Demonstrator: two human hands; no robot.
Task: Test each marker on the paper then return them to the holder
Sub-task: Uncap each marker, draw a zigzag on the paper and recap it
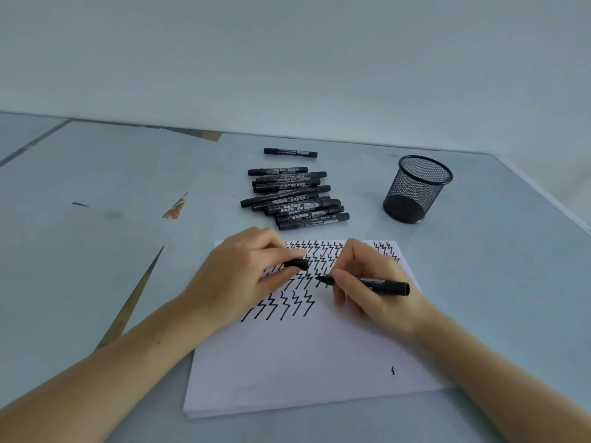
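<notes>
A white paper pad [303, 356] lies in front of me, its upper part covered with rows of black zigzag marks. My right hand [367, 282] grips an uncapped black marker [380, 283], tip pointing left over the marks. My left hand [243, 276] pinches the black cap [296, 263] just left of the tip, a small gap between them. Beyond the pad lies a pile of several capped black markers [292, 199], with one lone marker [290, 152] farther back. The black mesh holder [415, 188] stands upright at the right and looks empty.
The grey tabletop [80, 251] is covered with pale sheets, with brown gaps showing at the left. The table's right edge runs diagonally past the mesh holder. A pale wall stands behind.
</notes>
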